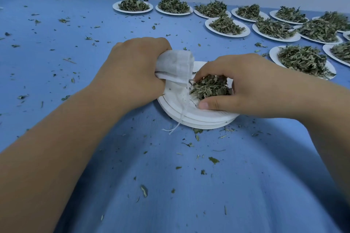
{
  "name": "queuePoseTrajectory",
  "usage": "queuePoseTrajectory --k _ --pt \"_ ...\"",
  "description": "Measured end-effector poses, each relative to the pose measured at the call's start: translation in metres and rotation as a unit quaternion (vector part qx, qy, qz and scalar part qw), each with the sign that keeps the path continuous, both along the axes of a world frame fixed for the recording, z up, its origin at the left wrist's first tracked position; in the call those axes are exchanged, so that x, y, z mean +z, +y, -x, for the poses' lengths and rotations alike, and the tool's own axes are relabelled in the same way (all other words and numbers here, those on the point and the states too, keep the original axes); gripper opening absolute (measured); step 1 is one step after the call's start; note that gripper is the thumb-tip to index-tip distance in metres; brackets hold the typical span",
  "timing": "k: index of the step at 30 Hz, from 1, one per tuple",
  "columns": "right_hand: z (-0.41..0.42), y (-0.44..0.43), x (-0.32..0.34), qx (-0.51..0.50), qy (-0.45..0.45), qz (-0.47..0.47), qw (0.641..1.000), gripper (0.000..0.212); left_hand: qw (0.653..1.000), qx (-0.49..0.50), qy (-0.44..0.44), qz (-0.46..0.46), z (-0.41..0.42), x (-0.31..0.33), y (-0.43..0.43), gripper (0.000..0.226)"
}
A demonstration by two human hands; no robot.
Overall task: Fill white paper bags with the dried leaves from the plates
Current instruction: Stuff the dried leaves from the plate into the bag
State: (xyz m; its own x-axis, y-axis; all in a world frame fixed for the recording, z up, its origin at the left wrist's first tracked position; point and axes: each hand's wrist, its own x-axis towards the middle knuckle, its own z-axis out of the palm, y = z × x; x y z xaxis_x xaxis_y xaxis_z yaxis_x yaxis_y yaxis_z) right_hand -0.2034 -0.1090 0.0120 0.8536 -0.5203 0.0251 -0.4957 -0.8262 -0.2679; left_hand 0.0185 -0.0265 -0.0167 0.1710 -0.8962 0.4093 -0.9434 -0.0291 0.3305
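The left hand grips the white paper bag: its fingers are curled round the bag's bunched body and lie mostly hidden beneath the paper, with only the knuckles showing. The bag's mouth end projects past those fingers toward the right hand and hangs just beside that hand's fingertips. A thin white drawstring drops from the bag below the left fingers, crosses the plate rim and ends on the blue cloth. The right hand is cupped over a mound of dried leaves. Its fingers are curled narrowly round the far side of the mound, and the thumb closes the near side, its tip resting on the plate surface. The mound sits between fingers and thumb, touching both. Under both hands lies a stack of plates, white, with the leaves on the top one; the right wrist covers the stack's right edge. Well beyond the fingertips of both hands, toward the far right, stand the filled plates, each carrying its own heap of leaves, set in close rows. Loose leaf fragments lie scattered over the cloth on all sides of the hands, thickest just below the near rim of the stack.
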Motion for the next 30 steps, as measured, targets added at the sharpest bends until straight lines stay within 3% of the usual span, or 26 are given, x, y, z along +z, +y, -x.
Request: queuePoseTrajectory --k 12,16,30 --pt "-0.001 -0.003 0.004 -0.053 -0.166 -0.048 0.984 0.012 1.000 0.014 -0.012 -0.010 -0.002 0.001 -0.001 0.032" --pt "0.000 -0.005 0.010 -0.071 -0.244 -0.063 0.965 0.016 1.000 0.008 -0.011 -0.013 0.001 0.002 0.000 0.031" --pt "-0.021 0.010 -0.003 -0.088 -0.292 -0.093 0.948 0.029 1.000 -0.017 -0.019 0.006 0.017 0.004 0.001 0.040"
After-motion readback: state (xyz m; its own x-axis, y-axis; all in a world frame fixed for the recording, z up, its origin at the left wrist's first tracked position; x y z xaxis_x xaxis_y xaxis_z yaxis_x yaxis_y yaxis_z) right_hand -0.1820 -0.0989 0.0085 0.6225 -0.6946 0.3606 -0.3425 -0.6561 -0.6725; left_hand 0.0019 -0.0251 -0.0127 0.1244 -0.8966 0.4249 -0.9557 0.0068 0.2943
